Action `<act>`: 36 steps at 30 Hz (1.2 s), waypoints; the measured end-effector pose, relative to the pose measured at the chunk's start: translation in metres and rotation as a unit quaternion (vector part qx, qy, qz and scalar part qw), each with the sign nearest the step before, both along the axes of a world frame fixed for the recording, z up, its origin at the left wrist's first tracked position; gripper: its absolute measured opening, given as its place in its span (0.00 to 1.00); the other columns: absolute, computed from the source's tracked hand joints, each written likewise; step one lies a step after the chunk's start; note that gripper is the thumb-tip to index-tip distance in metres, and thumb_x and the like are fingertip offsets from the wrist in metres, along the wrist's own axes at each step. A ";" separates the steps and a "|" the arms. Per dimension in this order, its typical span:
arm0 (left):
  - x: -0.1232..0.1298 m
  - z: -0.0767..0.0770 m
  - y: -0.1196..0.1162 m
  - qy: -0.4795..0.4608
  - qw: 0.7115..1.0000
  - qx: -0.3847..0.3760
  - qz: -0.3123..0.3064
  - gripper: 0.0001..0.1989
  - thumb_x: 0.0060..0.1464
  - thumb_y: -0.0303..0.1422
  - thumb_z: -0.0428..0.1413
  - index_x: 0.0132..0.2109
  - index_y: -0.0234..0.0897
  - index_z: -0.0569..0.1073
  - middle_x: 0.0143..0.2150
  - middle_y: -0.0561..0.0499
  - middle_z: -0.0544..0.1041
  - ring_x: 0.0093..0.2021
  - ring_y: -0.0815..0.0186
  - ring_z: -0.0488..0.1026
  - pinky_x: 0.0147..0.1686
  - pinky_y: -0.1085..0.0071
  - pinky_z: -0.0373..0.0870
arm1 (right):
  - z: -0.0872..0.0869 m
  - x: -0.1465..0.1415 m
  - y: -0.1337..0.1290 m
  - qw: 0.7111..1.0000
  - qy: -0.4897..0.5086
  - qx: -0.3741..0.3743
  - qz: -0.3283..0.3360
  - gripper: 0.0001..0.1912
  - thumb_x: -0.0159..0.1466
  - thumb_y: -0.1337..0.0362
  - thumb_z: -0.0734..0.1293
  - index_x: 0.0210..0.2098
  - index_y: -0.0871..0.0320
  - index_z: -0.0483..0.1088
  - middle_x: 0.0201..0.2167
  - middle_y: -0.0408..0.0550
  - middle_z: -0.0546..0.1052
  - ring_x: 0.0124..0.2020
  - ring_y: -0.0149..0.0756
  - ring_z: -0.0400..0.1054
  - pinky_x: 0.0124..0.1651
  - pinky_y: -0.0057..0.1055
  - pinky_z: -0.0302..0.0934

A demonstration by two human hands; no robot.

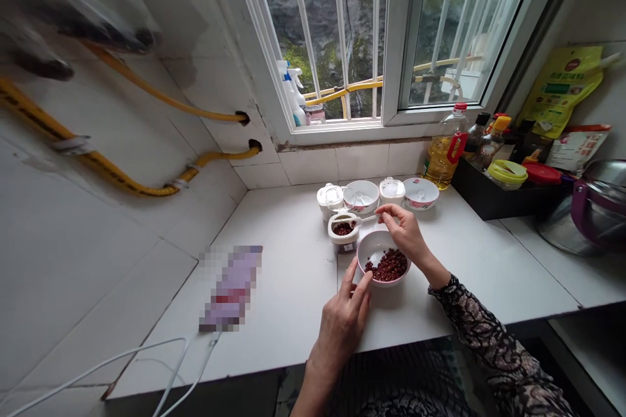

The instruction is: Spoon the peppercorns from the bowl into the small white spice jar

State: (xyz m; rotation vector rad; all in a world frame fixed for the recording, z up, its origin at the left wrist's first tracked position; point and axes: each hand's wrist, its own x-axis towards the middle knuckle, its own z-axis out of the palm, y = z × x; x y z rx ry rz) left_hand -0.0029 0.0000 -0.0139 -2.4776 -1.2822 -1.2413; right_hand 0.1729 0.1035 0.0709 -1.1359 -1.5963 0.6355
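Note:
A white bowl with a pink rim [368,249] sits on the counter, partly filled with dark red peppercorns [391,266]. My left hand [345,309] steadies it, fingers against the left and near side of the rim. My right hand [402,229] is closed in a pinch on the handle of a small pale spoon [366,218]. The spoon reaches left over an open seasoning jar [344,244], which stands just behind the bowl and has more of the red peppercorns inside. The jar's clear lid is flipped up. What lies in the spoon's tip is too small to make out.
Two white seasoning jars [392,191] and two flowered bowls [421,194] line the back. An oil bottle [443,153] stands by a black condiment box [476,189]; a steel pot [581,215] is far right. A blurred-out flat object [233,287] with a white cable lies left.

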 end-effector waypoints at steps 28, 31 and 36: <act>-0.001 -0.003 -0.001 0.009 1.000 0.002 0.012 0.22 0.63 0.25 0.50 0.63 0.39 0.64 0.65 0.35 0.65 0.37 0.66 0.80 0.31 0.74 0.76 | -0.012 0.011 -0.012 0.984 -0.160 -0.013 0.072 0.11 0.54 0.72 0.60 0.22 0.57 0.72 0.22 0.43 0.77 0.27 0.33 0.68 0.44 0.33 0.59; -0.001 -0.003 -0.001 0.006 1.000 -0.001 0.010 0.21 0.63 0.25 0.50 0.63 0.39 0.64 0.65 0.35 0.65 0.38 0.66 0.80 0.31 0.74 0.76 | -0.013 0.017 -0.008 0.992 -0.073 -0.085 0.050 0.10 0.53 0.69 0.60 0.22 0.57 0.73 0.18 0.42 0.74 0.23 0.32 0.66 0.32 0.28 0.59; -0.001 -0.001 -0.001 0.003 1.000 -0.003 0.003 0.19 0.64 0.25 0.49 0.61 0.38 0.66 0.65 0.34 0.65 0.37 0.66 0.80 0.30 0.74 0.76 | -0.013 0.020 -0.003 0.987 0.025 -0.154 0.040 0.09 0.49 0.66 0.61 0.21 0.58 0.73 0.17 0.41 0.72 0.22 0.31 0.65 0.28 0.26 0.59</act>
